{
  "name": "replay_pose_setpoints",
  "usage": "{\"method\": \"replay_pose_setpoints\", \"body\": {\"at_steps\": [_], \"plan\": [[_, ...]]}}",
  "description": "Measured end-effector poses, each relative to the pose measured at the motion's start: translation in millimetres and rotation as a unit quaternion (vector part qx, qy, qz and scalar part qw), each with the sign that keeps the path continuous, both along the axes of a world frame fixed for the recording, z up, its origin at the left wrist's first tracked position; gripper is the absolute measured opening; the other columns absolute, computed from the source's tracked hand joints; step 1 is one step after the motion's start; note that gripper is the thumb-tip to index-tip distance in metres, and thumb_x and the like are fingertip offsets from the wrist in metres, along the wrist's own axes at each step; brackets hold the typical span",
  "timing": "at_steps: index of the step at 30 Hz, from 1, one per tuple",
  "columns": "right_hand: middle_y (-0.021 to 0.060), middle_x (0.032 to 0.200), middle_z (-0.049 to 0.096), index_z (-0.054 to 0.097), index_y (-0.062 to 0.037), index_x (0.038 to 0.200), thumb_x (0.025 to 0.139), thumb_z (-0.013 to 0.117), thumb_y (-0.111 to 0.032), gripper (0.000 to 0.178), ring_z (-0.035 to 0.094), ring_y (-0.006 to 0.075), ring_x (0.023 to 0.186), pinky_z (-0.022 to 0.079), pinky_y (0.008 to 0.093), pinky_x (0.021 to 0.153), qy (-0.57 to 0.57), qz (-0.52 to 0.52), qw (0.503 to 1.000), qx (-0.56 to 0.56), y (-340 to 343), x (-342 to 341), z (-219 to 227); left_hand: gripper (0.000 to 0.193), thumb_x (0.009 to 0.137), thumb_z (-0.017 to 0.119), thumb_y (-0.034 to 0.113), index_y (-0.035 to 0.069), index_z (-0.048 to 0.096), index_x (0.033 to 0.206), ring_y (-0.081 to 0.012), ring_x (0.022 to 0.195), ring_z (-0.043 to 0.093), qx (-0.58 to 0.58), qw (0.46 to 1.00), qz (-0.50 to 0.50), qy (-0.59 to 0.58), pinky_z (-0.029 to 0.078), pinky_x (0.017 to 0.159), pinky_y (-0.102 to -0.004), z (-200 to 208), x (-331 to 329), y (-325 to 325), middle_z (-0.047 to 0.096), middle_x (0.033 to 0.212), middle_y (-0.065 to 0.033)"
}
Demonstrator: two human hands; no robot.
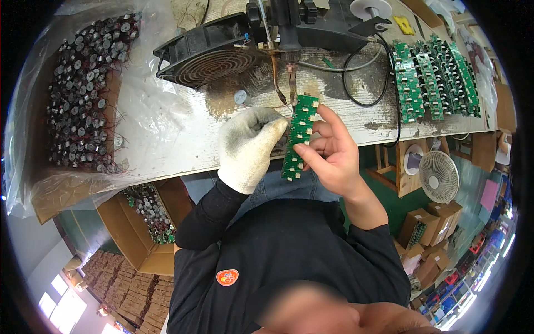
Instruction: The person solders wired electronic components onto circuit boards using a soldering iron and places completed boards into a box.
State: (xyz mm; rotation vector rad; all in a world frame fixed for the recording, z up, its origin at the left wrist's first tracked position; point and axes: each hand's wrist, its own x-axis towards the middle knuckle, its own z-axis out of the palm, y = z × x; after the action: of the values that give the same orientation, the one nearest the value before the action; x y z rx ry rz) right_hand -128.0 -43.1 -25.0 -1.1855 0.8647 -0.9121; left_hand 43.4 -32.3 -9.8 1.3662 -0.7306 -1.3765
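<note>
A long green circuit board strip with small white parts along it is held upright by my bare right hand, thumb on its face and fingers behind. My left hand, in a whitish work glove, is closed in a pinch beside the strip's left edge; what its fingertips hold is hidden. Just above, the soldering iron points down at the strip's upper end, with a bent copper-coloured feed tube next to it. A small round silver component with a thin lead lies on the worktable behind my left hand.
Many wired round components fill the left side. A black fan stands behind. Rows of green boards lie at the right, beyond a looping black cable. An open carton sits below left; a white fan stands right.
</note>
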Motion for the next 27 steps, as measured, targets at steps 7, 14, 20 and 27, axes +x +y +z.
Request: {"method": "replay_pose_setpoints", "body": {"at_steps": [7, 14, 20, 27], "plan": [[0.0156, 0.106, 0.061, 0.025, 0.0025, 0.142, 0.084, 0.064, 0.007, 0.069, 0.063, 0.0108, 0.069, 0.047, 0.0199, 0.055, 0.008, 0.007, 1.000, -0.012, 0, -1, 2, 0.012, 0.087, 0.062, 0.009, -0.001, 0.061, 0.094, -0.0092, 0.072, 0.059, 0.005, 0.999, -0.031, -0.029, 0.048, 0.065, -0.0226, 1, 2, -2, 0.064, 0.083, -0.0041], [0.0150, 0.105, 0.061, 0.026, 0.0021, 0.141, 0.084, 0.064, 0.007, 0.069, 0.063, 0.0109, 0.069, 0.047, 0.0199, 0.055, 0.004, 0.008, 1.000, -0.005, -1, -1, 6, 0.013, 0.085, 0.062, 0.008, -0.005, 0.065, 0.086, -0.0090, 0.069, 0.058, 0.000, 1.000, 0.010, 0.016, 0.046, 0.061, -0.0236, 8, -4, -4, 0.063, 0.075, -0.0051], [0.0147, 0.104, 0.061, 0.027, 0.0020, 0.141, 0.084, 0.064, 0.006, 0.068, 0.063, 0.0114, 0.069, 0.048, 0.0207, 0.055, 0.006, 0.006, 1.000, 0.007, -3, -1, 4, 0.013, 0.085, 0.062, 0.008, -0.004, 0.064, 0.088, -0.0083, 0.067, 0.057, -0.020, 1.000, 0.006, -0.022, 0.046, 0.060, -0.0234, 3, -4, -4, 0.063, 0.075, -0.0049], [0.0146, 0.105, 0.061, 0.028, 0.0020, 0.141, 0.084, 0.064, 0.006, 0.068, 0.063, 0.0113, 0.070, 0.048, 0.0211, 0.054, 0.013, 0.000, 1.000, 0.016, -1, 0, 6, 0.021, 0.084, 0.067, 0.012, -0.005, 0.062, 0.096, -0.0116, 0.067, 0.060, 0.021, 0.999, -0.016, -0.035, 0.050, 0.063, -0.0262, 20, 1, 0, 0.065, 0.083, -0.0094]]}}
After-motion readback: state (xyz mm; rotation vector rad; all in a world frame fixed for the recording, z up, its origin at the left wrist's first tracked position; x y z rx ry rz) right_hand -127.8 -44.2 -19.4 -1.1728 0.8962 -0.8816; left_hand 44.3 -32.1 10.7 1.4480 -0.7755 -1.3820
